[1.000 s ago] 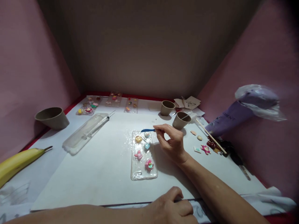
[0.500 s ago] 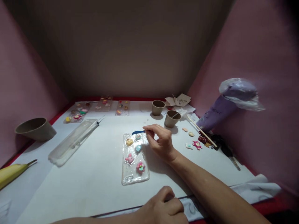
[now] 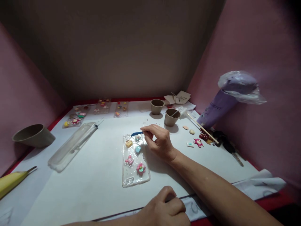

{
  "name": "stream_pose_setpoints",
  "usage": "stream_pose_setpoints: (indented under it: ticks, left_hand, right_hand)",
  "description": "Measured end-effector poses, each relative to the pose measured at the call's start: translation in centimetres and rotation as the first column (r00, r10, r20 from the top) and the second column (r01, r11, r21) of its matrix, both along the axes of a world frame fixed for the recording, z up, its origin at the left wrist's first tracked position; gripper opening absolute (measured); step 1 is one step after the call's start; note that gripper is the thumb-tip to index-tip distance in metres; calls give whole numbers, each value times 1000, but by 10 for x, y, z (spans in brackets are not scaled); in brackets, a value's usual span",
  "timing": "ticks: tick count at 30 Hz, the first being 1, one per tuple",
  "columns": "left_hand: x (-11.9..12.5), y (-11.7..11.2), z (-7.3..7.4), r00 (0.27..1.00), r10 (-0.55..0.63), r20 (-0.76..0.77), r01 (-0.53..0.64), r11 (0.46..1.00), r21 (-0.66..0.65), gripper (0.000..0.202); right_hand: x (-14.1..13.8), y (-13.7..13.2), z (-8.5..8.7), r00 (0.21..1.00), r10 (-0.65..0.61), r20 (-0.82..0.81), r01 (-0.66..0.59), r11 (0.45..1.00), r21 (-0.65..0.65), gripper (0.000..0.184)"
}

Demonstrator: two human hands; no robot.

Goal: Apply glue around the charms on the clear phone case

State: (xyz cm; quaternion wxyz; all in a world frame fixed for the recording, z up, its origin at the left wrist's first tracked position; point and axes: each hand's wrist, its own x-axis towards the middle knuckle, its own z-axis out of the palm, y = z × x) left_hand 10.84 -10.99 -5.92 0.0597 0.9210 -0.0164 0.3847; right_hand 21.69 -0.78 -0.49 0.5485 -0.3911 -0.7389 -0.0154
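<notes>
A clear phone case (image 3: 129, 172) lies flat on the white work surface, with a glossy clear layer over it. Several small charms sit on it, among them a pink bunny (image 3: 129, 160), a pink flower-like charm (image 3: 141, 169), a blue one (image 3: 138, 149) and a yellow one (image 3: 129, 143). My right hand (image 3: 160, 142) pinches a blue flat-bladed spatula (image 3: 136, 134), its blade at the case's top edge. Near the front edge of the table, my left hand (image 3: 168, 207) rests with curled fingers; nothing shows in it.
Two brown cups (image 3: 157, 107) stand behind my right hand, the nearer holding a stick. Loose charms (image 3: 198, 143), a wooden stick (image 3: 203, 128) and a purple bag (image 3: 216, 106) are rightward. Leftward lie a clear tray (image 3: 70, 150), a bowl (image 3: 34, 136) and a banana (image 3: 14, 182); decorated cases (image 3: 121, 109) lie behind.
The camera view has shifted slightly. My right hand, with the spatula, remains at the top of the case with little movement, and my left hand stays at the front edge.
</notes>
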Motion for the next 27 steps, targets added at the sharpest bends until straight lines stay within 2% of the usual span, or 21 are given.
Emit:
stream_pose_setpoints:
  ticks: [3, 9, 13, 19, 22, 27]
  left_hand:
    - [0, 0, -2, 1000, 6, -23, -6, 1000, 6, 33]
    - [2, -1, 3, 996, 26, 83, -26, 1000, -2, 45]
    - [3, 0, 5, 995, 12, 102, -11, 1000, -10, 49]
    - [-1, -1, -1, 1000, 14, -11, -14, 1000, 3, 36]
    - [-1, -2, -3, 996, 17, -89, -17, 1000, 7, 36]
    - [-1, -2, -4, 998, 27, -62, -26, 1000, 11, 36]
  right_hand:
    - [0, -1, 1, 1000, 21, -6, -21, 1000, 4, 21]
    - [1, -1, 1, 999, 42, -25, -42, 999, 13, 22]
    - [1, -1, 1, 999, 33, -36, -32, 999, 11, 22]
    - [0, -1, 1, 999, 18, -31, -18, 1000, -6, 19]
    - [0, -1, 1, 999, 28, -21, -29, 999, -17, 20]
    - [0, -1, 2, 999, 38, -18, -39, 999, -10, 21]
